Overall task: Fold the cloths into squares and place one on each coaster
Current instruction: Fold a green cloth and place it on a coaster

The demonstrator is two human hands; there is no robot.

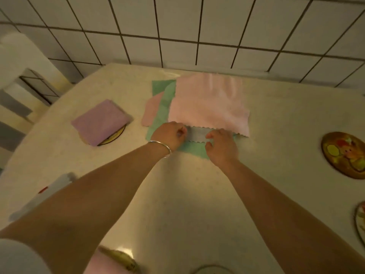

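Observation:
A pile of loose cloths lies at the back middle of the counter: a pink cloth (209, 103) on top, green cloths (164, 107) and another pink one below it. A grey cloth (197, 134) with a zigzag edge shows at the pile's near side. My left hand (169, 136) pinches the grey cloth's left end and my right hand (222, 144) pinches its right end. A folded purple cloth (99, 121) lies on a round coaster (116, 135) at the left. A bare colourful coaster (344, 154) sits at the right.
A tiled wall (197, 26) rises behind the counter (187, 204). Another coaster (360, 224) shows at the right edge, and a round rim (212, 268) at the bottom edge. A pink folded cloth (102, 264) lies bottom left. A grey blurred object (39, 196) lies at the left.

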